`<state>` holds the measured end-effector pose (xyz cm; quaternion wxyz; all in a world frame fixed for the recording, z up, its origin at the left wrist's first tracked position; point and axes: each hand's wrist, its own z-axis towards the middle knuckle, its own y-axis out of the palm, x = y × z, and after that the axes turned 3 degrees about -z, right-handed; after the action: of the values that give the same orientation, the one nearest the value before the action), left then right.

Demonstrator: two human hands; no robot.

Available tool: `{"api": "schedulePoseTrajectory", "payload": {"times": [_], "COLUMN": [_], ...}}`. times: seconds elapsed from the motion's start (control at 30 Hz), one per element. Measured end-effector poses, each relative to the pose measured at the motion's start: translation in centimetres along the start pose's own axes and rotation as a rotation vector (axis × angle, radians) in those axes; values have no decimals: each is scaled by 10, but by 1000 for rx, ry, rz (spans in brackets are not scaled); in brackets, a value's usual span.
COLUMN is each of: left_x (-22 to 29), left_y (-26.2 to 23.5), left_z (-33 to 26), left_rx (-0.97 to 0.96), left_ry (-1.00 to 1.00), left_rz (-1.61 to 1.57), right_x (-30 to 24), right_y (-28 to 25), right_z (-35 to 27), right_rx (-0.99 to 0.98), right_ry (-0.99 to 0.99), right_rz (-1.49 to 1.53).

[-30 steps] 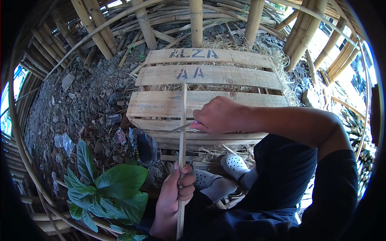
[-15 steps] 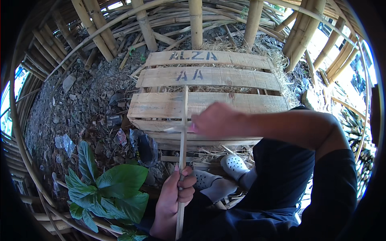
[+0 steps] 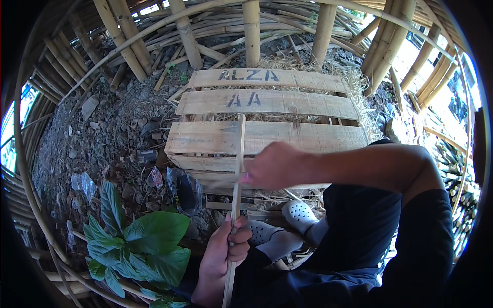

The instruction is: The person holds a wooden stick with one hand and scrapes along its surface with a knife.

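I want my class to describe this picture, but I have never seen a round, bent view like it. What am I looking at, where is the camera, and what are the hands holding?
The camera sits on a person's head and looks down, and its very wide lens bends straight edges near the rim. No machine is here, only two bare hands. The left hand grips a long thin bamboo strip that stands nearly upright. The right hand is closed against the strip higher up; it is blurred, so what it holds cannot be told. Behind lies a wooden pallet on stony ground, with bamboo poles around it. A leafy green plant and pale clogs on the feet show below.
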<state>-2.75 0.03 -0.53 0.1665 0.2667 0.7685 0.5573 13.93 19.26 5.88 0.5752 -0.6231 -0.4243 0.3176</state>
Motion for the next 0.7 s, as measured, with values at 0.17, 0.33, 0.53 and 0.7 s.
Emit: {"api": "schedulePoseTrajectory", "payload": {"times": [0.17, 0.33, 0.53, 0.7], "left_x": [2, -2, -3, -2], "left_y": [-4, 1, 1, -1], "left_z": [3, 0, -1, -2], "left_rx": [-16, 2, -30, 1], "left_ry": [-18, -33, -50, -40], "left_rz": [-80, -15, -82, -45], "right_x": [4, -14, 29, -8], "right_y": [-15, -15, -4, -19], "right_z": [0, -6, 4, -7], "right_rx": [-100, -181, -21, -113], "right_ry": [20, 31, 131, -79], "right_rz": [60, 96, -17, 72]}}
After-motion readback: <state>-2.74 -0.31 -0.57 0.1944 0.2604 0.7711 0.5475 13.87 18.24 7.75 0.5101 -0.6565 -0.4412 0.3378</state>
